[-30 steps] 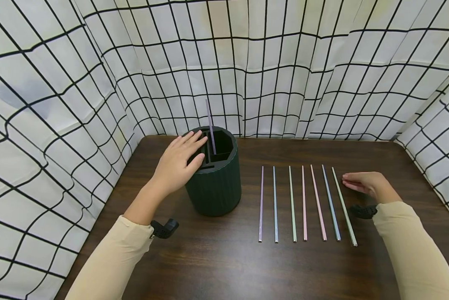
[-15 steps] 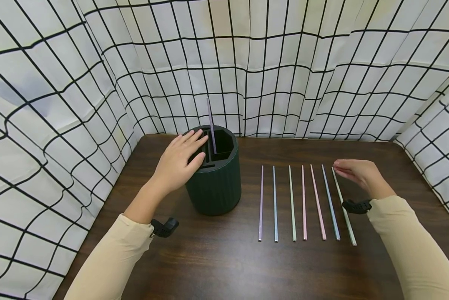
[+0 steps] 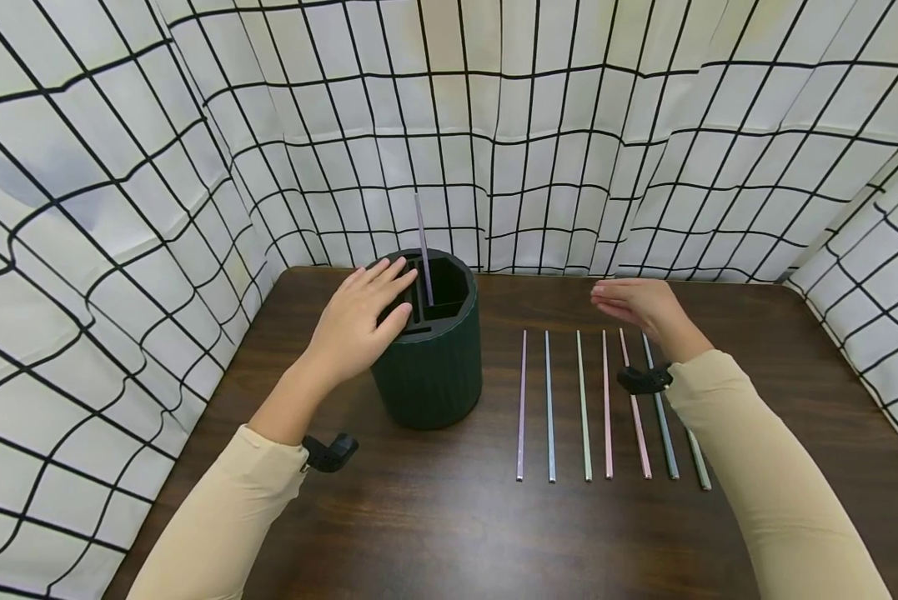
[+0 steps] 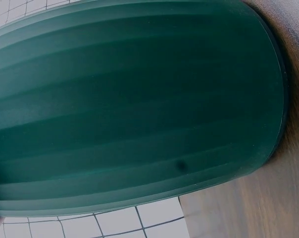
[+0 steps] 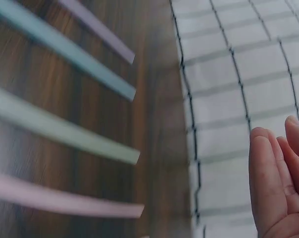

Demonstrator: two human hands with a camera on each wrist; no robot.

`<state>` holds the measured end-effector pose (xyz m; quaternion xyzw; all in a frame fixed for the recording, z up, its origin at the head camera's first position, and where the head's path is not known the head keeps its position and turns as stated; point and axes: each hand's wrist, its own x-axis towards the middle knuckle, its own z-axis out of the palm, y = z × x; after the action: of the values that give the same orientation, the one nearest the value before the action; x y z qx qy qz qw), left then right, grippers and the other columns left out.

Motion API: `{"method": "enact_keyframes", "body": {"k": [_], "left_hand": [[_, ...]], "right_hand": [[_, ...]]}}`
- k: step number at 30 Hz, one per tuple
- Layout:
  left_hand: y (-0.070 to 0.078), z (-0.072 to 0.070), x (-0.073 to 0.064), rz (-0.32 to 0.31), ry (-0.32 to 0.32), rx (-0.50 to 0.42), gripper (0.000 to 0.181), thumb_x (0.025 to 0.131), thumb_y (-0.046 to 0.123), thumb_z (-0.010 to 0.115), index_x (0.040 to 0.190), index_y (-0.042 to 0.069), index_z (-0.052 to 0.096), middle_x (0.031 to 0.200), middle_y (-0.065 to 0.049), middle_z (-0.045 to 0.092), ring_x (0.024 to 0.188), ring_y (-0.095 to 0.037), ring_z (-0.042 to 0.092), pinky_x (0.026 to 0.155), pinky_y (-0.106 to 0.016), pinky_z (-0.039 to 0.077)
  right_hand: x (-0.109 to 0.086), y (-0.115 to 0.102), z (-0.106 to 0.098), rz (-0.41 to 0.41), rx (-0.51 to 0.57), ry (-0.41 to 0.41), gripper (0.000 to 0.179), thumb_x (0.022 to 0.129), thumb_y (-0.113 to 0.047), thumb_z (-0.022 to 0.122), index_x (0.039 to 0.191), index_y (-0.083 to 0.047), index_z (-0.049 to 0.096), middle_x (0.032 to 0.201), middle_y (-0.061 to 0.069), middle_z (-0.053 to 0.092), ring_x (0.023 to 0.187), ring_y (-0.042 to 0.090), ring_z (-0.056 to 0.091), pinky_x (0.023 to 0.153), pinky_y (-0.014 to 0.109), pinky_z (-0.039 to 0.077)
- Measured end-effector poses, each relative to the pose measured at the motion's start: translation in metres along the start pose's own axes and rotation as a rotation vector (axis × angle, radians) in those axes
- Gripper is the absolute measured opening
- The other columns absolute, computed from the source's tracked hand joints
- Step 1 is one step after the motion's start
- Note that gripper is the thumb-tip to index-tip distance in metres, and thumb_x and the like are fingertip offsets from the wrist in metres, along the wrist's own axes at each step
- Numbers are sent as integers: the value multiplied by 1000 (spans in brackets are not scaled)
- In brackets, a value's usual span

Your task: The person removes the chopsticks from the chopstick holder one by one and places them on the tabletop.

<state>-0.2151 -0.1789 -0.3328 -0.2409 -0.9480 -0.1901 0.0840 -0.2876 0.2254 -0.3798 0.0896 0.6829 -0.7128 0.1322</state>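
Note:
My left hand (image 3: 353,325) rests with spread fingers on the top rim of a dark green utensil holder (image 3: 429,383). Its ribbed wall (image 4: 139,99) fills the left wrist view. A lilac chopstick (image 3: 423,242) stands tilted inside the holder, its lower end hidden. My right hand (image 3: 644,308) holds nothing; its fingers are nearly straight and close together, beyond the far ends of the chopsticks. A row of pastel chopsticks lies on the table, among them a purple one (image 3: 522,408), a blue one (image 3: 549,408), a green one (image 3: 584,408) and a pink one (image 3: 608,408).
The brown wooden table (image 3: 433,533) ends at a white curtain (image 3: 554,167) with a black grid, at the back and both sides. Black divider walls split the holder's top into compartments. My right sleeve (image 3: 764,467) covers part of the rightmost green chopstick (image 3: 698,462).
My right hand has moved left and away from me, from beside the rightmost chopstick to beyond the row's far ends. The left hand and the chopsticks have stayed in place.

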Motion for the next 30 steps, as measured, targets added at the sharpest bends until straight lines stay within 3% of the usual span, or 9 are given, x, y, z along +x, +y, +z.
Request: {"method": "enact_keyframes", "body": {"k": [4,7,10,15,22,30], "left_hand": [[0,-1,1,2,1,1,53,105,35,40,154,15,39,164,-7,29,155,-28,21,129,-47,9],[0,-1,1,5,5,0,53,105,35,40,154,15,40,163,-7,30,154,-28,21,129,-47,9],[1,-2,1,6,5,0,53,104,35,40,154,14,40,163,-8,30,154,-28,22,129,-47,10],[2,-2,0,0,2,-5,54,104,36,40,154,15,40,163,-7,31,154,-28,22,129,-46,9],[2,0,1,4,2,0,53,104,35,41,153,13,41,163,-8,31,154,-29,23,128,-49,11],[-1,0,0,-4,3,-3,54,104,35,39,153,14,40,163,-8,31,154,-29,22,128,-50,11]], "right_hand": [[5,-17,29,-11,33,-16,35,95,-2,63,129,6,60,83,-5,76,84,8,74,83,22,60],[9,-30,49,-37,34,-21,41,95,-3,63,134,6,58,91,-1,77,89,10,74,88,25,59],[12,-42,72,-61,30,-20,42,95,-3,63,136,6,57,109,7,76,94,11,74,93,27,58],[9,-64,111,-118,26,-62,40,95,-6,65,133,4,61,135,19,63,104,15,73,89,25,59],[4,-83,153,-177,7,-173,42,89,-3,72,130,3,64,132,16,66,107,16,71,92,26,58],[4,-88,183,-278,-93,-262,40,89,-8,73,128,0,66,131,14,67,118,21,67,97,28,56]]}}
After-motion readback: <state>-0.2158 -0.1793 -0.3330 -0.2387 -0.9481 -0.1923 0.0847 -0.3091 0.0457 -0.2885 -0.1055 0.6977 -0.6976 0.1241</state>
